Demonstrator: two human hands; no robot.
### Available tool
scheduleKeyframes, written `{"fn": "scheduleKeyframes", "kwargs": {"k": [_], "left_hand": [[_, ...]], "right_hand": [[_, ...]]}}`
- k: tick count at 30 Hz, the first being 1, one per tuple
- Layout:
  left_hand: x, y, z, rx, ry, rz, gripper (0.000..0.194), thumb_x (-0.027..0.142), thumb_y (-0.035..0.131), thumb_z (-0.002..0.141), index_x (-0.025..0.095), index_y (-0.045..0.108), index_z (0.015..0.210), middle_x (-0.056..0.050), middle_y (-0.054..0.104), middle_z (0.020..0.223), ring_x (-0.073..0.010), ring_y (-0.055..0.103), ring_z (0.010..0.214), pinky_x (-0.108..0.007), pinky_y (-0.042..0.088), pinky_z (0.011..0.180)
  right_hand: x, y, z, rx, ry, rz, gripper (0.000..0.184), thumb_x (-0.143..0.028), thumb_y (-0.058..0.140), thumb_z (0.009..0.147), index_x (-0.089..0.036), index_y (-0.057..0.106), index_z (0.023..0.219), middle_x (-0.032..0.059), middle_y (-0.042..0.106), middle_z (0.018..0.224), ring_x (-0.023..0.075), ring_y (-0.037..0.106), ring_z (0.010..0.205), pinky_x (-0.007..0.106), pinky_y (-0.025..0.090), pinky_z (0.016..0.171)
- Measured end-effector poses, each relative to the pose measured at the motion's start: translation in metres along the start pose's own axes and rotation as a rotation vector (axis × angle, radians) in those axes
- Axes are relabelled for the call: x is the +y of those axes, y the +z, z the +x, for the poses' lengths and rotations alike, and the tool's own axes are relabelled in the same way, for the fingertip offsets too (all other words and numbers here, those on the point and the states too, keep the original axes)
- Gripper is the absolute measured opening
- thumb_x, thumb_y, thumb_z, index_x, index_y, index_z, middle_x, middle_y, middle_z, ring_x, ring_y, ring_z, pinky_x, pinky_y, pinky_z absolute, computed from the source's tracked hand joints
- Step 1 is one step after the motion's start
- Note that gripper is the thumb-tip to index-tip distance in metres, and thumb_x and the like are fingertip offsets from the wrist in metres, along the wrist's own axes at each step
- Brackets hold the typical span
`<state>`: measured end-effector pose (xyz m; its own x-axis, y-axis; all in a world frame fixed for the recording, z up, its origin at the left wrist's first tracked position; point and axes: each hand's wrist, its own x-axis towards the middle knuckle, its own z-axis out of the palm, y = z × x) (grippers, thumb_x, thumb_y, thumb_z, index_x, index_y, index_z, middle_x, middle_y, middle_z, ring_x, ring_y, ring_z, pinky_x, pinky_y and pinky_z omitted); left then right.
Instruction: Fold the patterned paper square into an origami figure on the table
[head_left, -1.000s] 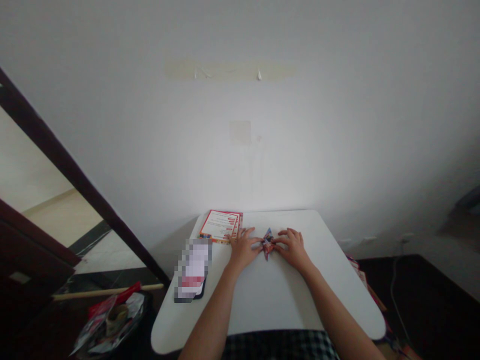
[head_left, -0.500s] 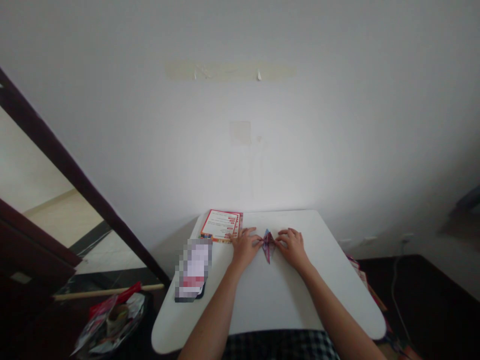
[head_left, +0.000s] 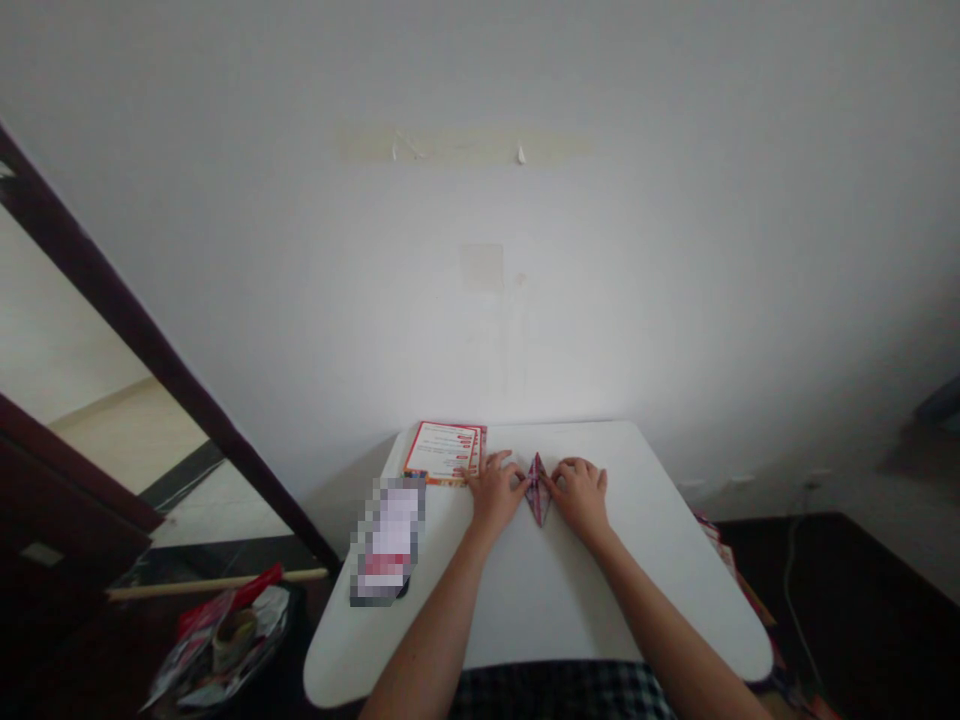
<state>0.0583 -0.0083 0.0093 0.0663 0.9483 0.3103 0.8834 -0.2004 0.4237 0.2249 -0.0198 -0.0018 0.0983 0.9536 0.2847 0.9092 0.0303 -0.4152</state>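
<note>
A small folded paper [head_left: 538,508], purple-pink and diamond-shaped, lies on the white table with its points toward and away from me. My left hand [head_left: 496,492] grips its left edge between thumb and index finger, while the other fingers spread toward the printed sheets. On the opposite side, my right hand [head_left: 579,494] has its thumb and fingertips closed on the paper's right edge. The fingertips cover part of both side edges.
Printed sheets with red borders [head_left: 442,446] lie at the table's back left. A phone [head_left: 386,540], its screen blurred out, rests in front of them. The white table [head_left: 547,620] meets the wall. A lined bin [head_left: 232,650] with rubbish stands on the floor at left.
The folded paper has become a narrower, flatter diamond, its bluish upper part no longer showing. Both hands have moved closer together over it.
</note>
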Motion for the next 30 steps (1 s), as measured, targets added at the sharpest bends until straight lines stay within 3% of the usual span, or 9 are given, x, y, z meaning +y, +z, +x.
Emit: {"fn": "scheduleKeyframes", "kwargs": {"k": [7, 15, 30], "left_hand": [[0.0, 0.002, 0.0, 0.023, 0.009, 0.0, 0.019, 0.044, 0.067, 0.084, 0.04, 0.07, 0.103, 0.002, 0.058, 0.137, -0.0296, 0.042, 0.132, -0.078, 0.013, 0.108], [-0.002, 0.003, -0.001, 0.0, 0.019, 0.004, 0.016, 0.044, 0.066, 0.084, 0.045, 0.073, 0.098, 0.005, 0.057, 0.139, -0.0308, 0.042, 0.132, -0.079, 0.01, 0.108], [0.003, 0.004, 0.0, -0.008, -0.024, 0.015, 0.014, 0.047, 0.066, 0.083, 0.039, 0.075, 0.089, 0.005, 0.056, 0.141, -0.0319, 0.039, 0.133, -0.08, 0.008, 0.107]], "right_hand": [[-0.003, -0.001, -0.001, 0.005, -0.003, -0.051, 0.031, -0.048, 0.044, 0.097, -0.026, 0.066, 0.1, 0.0069, 0.059, 0.119, 0.0283, 0.043, 0.124, 0.063, 0.018, 0.111], [-0.002, -0.006, -0.004, -0.021, -0.068, -0.025, 0.024, -0.047, 0.053, 0.093, -0.039, 0.065, 0.112, 0.0033, 0.056, 0.122, 0.0283, 0.041, 0.125, 0.066, 0.019, 0.109], [0.009, 0.0, -0.005, -0.028, -0.08, 0.083, 0.015, -0.044, 0.063, 0.087, -0.038, 0.076, 0.093, 0.0023, 0.059, 0.122, 0.0273, 0.042, 0.125, 0.065, 0.013, 0.112]]}}
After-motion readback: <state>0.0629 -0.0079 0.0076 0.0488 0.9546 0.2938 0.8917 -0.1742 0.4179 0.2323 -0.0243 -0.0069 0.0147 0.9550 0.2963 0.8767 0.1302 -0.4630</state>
